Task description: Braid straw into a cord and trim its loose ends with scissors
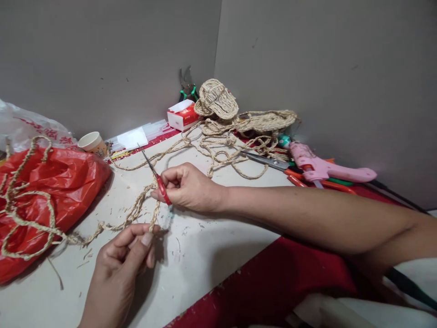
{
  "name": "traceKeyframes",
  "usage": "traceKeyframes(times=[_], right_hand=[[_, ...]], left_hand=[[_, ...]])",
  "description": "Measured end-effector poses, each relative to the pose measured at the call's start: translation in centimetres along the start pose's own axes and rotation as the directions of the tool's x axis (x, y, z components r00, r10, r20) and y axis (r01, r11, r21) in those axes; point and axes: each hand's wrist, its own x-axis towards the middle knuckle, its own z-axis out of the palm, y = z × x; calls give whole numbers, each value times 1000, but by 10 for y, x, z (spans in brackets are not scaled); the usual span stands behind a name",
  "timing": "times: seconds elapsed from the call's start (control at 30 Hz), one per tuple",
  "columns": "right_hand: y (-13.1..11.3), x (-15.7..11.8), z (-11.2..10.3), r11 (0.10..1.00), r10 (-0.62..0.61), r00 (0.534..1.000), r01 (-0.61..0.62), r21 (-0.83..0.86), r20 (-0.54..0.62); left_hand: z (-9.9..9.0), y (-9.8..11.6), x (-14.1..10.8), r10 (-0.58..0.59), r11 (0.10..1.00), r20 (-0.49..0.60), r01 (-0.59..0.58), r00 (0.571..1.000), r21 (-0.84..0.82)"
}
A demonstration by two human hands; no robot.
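Observation:
My left hand pinches the end of a braided straw rope between thumb and fingers, low over the pale board. In my right hand is a small pair of scissors with red handles, its thin blades pointing up and to the left. That hand is closed around the handles and also lies against the rope above my left hand; whether its fingers grip the rope too I cannot tell. From there the rope runs down left across the board and loops over a red plastic bag.
Behind my hands lie a heap of braided rope, a woven straw piece, a tissue box and pruning shears. A paper cup stands left. Large scissors and a pink glue gun lie right. Grey walls close the back.

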Motion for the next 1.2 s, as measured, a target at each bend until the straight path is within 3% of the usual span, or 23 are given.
traceKeyframes(times=[0.23, 0.37, 0.43, 0.5, 0.6, 0.7, 0.97, 1.2], right_hand=[[2, 2, -4, 995, 12, 997, -4, -100, 82], [2, 5, -13, 911, -89, 987, 134, -391, 131], [-1, 3, -17, 746, -155, 976, 219, -630, 156], [-5, 0, -18, 495, -183, 954, 297, -816, 236], [-10, -6, -17, 166, -124, 916, 397, -903, 381], [-12, -9, -13, 16, -57, 905, 422, -906, 421], [-12, -9, -10, -51, 4, 925, 378, -924, 379], [-18, -8, -7, -2, 91, 933, 349, -937, 347]], left_hand=[[-1, -5, 6, -139, 973, 1, 137, 990, -184], [-4, -3, 12, -160, 936, 23, 159, 987, -314], [-5, -2, 15, -150, 923, 13, 145, 989, -356], [-5, -1, 18, -139, 918, 2, 130, 990, -376], [-6, -1, 20, -122, 913, -17, 106, 992, -393], [-6, -1, 20, -119, 909, -41, 93, 992, -407], [-3, -2, 20, -135, 911, -94, 86, 986, -402], [-3, -3, 19, -119, 916, -111, 66, 987, -395]])
